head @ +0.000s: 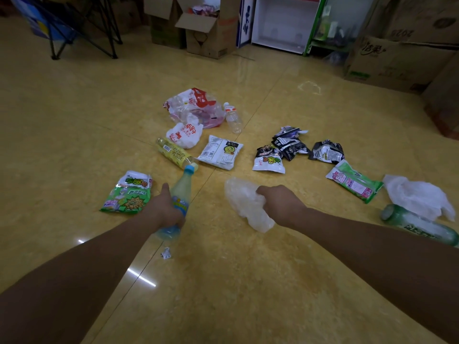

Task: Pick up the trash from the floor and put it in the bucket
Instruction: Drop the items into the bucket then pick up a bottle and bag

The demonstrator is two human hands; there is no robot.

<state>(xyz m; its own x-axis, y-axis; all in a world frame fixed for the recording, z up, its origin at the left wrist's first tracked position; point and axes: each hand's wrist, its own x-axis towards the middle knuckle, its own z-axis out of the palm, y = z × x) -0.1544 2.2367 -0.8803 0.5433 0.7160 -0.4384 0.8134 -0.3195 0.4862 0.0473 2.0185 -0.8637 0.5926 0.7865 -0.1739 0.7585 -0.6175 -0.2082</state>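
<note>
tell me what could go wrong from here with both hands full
1. The right hand grips the clear bag by one bunched part, so the loose rest could slip free or snag.
2. The left hand holds the bottle towards its base, so it may tip or twist out.
3. The small scrap just past the bottle's base is easy to miss, and no bucket is in view.

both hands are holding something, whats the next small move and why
Probably lift both hands and turn to find the bucket, which is not in view. The left hand grips the blue-capped bottle and the right hand grips the crumpled clear bag, so neither can take another piece from the floor.
</note>
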